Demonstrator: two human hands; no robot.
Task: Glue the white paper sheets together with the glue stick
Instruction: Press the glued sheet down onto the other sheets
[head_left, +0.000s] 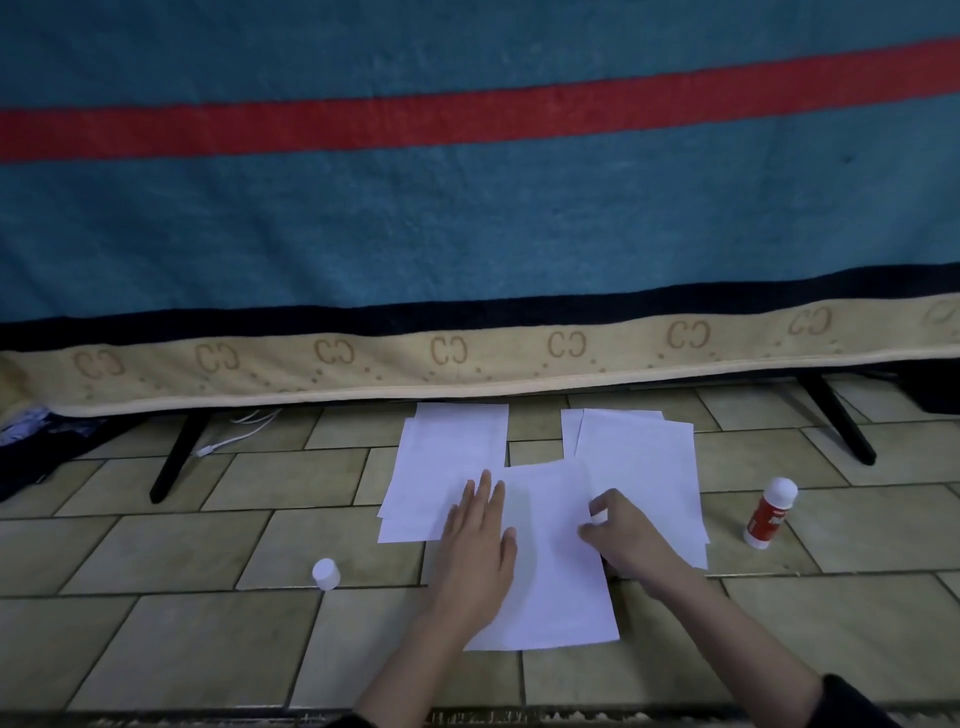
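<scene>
Loose white sheets on tiled floor, gluing in hand.

Top sheet (550, 561) lies between two paper stacks (447, 467), overlapping both; thin, light, floppy, apt to slide on tile, best pinned flat. Left hand (480, 540), its grip fully spread, presses it. Right hand (621, 535) has fingers curled round a small white-tipped thing, likely a glue stick (599, 516). Second glue stick (769, 514) stands capped to the right; loose cap (326, 573) to the left.
</scene>
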